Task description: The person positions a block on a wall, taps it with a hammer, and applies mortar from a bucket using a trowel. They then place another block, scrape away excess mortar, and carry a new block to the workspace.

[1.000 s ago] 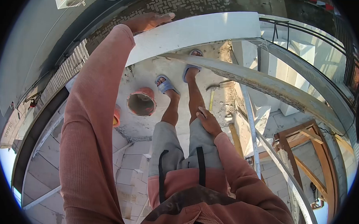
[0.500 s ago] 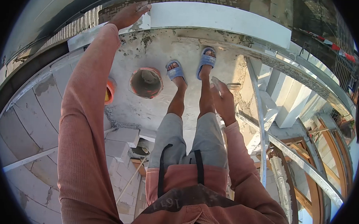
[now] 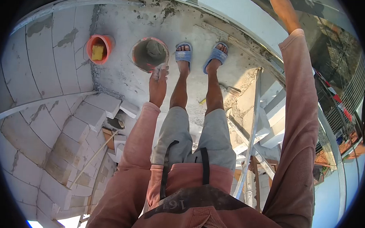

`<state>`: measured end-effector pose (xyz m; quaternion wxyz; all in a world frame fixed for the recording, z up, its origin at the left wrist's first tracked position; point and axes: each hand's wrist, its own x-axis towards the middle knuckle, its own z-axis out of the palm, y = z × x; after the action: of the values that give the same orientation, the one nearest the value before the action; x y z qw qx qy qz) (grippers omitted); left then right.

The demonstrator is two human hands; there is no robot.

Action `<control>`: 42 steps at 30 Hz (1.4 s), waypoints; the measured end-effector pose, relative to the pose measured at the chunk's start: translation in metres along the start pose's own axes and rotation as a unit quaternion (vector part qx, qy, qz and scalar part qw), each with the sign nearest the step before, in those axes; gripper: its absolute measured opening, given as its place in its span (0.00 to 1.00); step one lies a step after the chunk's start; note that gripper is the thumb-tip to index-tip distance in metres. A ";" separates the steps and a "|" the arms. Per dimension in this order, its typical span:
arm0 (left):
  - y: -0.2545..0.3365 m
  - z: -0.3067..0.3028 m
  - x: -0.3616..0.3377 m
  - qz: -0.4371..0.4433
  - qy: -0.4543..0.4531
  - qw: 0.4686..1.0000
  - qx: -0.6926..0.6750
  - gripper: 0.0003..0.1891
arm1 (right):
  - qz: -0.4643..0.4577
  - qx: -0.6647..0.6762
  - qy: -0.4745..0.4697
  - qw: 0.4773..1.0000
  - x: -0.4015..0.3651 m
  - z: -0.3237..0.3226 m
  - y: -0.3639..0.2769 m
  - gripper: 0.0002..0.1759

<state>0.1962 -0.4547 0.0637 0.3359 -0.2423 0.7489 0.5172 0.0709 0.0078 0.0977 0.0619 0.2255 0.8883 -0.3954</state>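
Note:
My left hand (image 3: 158, 85) hangs beside the near rim of a bucket (image 3: 138, 64) with grey mortar in it. Its fingertips look whitened, its fingers are slightly apart, and nothing shows in them. At the upper right, my right hand (image 3: 283, 11) is by the long white wall edge (image 3: 230, 13); the top of the frame cuts off its fingers. An orange bucket (image 3: 109, 43) holding a yellow sponge (image 3: 98, 52) stands left of the mortar bucket.
My feet in blue sandals (image 3: 183, 55) are on the concrete floor. A trowel (image 3: 232, 90) lies right of my legs. Block walls (image 3: 43, 57) rise on the left, with stacked white blocks (image 3: 104, 104) nearby. A metal bar (image 3: 252, 132) slants on the right.
The view has turned, bringing the orange bucket and trowel into fuller sight. My left hand has left the wall edge for the mortar bucket. My right hand has risen from beside my leg.

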 end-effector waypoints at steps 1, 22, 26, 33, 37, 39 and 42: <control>-0.012 -0.007 -0.024 -0.082 -0.016 0.996 0.026 0.29 | -0.003 0.016 -0.015 1.000 0.014 0.003 0.010 0.35; -0.009 0.229 0.117 -0.077 -0.173 0.816 -0.545 0.50 | 0.059 0.003 -0.360 0.931 0.049 0.037 0.124 0.37; 0.016 0.282 0.178 -0.051 -0.140 0.809 -0.569 0.47 | 0.059 -0.007 -0.376 0.925 0.055 0.042 0.134 0.37; 0.036 0.281 0.189 -0.035 -0.158 0.837 -0.522 0.42 | 0.047 -0.016 -0.390 0.920 0.080 0.074 0.140 0.37; 0.046 0.286 0.188 -0.047 -0.140 0.843 -0.517 0.41 | 0.046 -0.018 -0.395 0.917 0.081 0.076 0.141 0.37; 0.037 0.287 0.194 -0.051 -0.141 0.838 -0.524 0.41 | 0.047 -0.019 -0.397 0.916 0.080 0.078 0.141 0.37; 0.030 0.287 0.198 -0.024 -0.151 0.845 -0.513 0.42 | 0.049 -0.021 -0.401 0.914 0.080 0.079 0.139 0.37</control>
<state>0.1173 -0.1782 -0.1362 0.2854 -0.3170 0.3106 0.8495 0.0568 0.0602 -0.0728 0.4371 0.0901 0.7847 -0.4303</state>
